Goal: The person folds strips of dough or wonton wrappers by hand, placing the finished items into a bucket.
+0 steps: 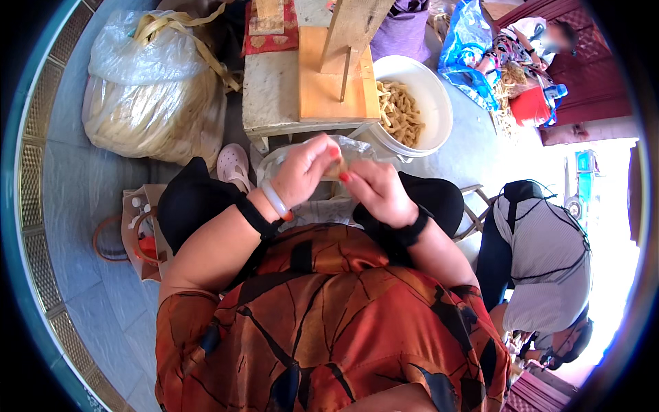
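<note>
My left hand (304,172) and my right hand (378,190) meet above my lap, fingertips close together. Between them they pinch a small tan strip (335,169), mostly hidden by the fingers. Beneath the hands a clear plastic bag (355,146) shows in part; its contents cannot be made out. Just beyond stands a white plastic bucket (440,103), partly filled with short, knotted-looking tan pieces (400,116). To its left, a wooden board (315,98) with an upright plank (355,31) and a thin rod (345,74) rests on a worn low table (267,98).
A large plastic sack (159,108) of tan strips stands at the far left. A handbag (136,201) with bottles sits by my left knee. One person (545,262) bends over at the right; another person (530,44) sits at the upper right near a blue plastic bag (466,46).
</note>
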### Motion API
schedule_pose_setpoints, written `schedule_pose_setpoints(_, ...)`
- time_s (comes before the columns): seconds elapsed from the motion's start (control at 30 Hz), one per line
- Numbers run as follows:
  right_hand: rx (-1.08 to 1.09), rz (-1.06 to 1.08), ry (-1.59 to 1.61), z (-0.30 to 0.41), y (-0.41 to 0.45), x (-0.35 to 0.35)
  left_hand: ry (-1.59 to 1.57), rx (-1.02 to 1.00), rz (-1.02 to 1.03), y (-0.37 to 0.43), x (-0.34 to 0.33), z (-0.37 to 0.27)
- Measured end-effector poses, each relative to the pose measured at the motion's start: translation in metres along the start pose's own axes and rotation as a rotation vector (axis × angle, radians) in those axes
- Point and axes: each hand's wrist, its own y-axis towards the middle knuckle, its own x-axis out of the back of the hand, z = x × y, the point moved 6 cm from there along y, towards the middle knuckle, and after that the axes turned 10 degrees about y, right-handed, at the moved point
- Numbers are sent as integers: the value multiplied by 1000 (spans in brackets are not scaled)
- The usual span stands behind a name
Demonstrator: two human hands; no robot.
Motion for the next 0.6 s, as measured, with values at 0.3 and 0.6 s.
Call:
schedule_pose_setpoints(0.3, 330, -32, -201, 21, 2, 5, 389, -136, -74, 4, 2, -18)
schedule_pose_setpoints(0.6, 167, -157, -169, 2, 12, 32, -95, 330, 376, 20, 22, 10)
